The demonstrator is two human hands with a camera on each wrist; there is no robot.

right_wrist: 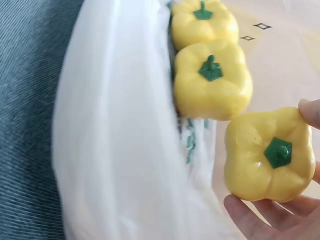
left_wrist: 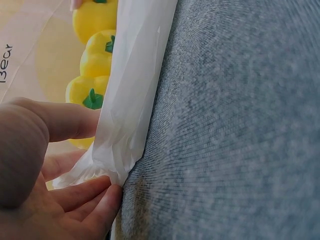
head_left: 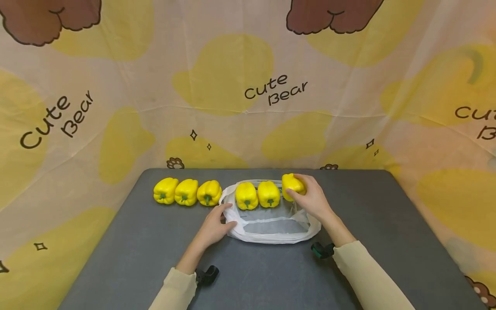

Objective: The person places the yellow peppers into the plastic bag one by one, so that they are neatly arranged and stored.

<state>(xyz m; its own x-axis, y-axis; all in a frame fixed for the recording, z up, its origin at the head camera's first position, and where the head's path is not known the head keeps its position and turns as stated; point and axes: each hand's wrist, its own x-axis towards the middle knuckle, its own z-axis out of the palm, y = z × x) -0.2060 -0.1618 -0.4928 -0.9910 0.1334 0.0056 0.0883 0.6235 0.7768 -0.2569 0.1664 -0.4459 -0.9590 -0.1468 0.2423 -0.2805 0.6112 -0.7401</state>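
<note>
The table (head_left: 267,275) in front of me is dark grey, its far corners rounded. Over toward the far left corner, three yellow peppers (head_left: 186,192) sit in a close row, green stems facing the near side; right beside them lies a white plastic bag (head_left: 279,238), mouth open.

A white plastic bag (head_left: 279,238) lies mouth open; within its rim two yellow peppers (head_left: 246,196) sit side by side, ten to twelve o'clock. A third pepper (head_left: 291,184), green-stemmed, is held at one. Three more peppers (head_left: 187,192) line up toward nine.
</note>
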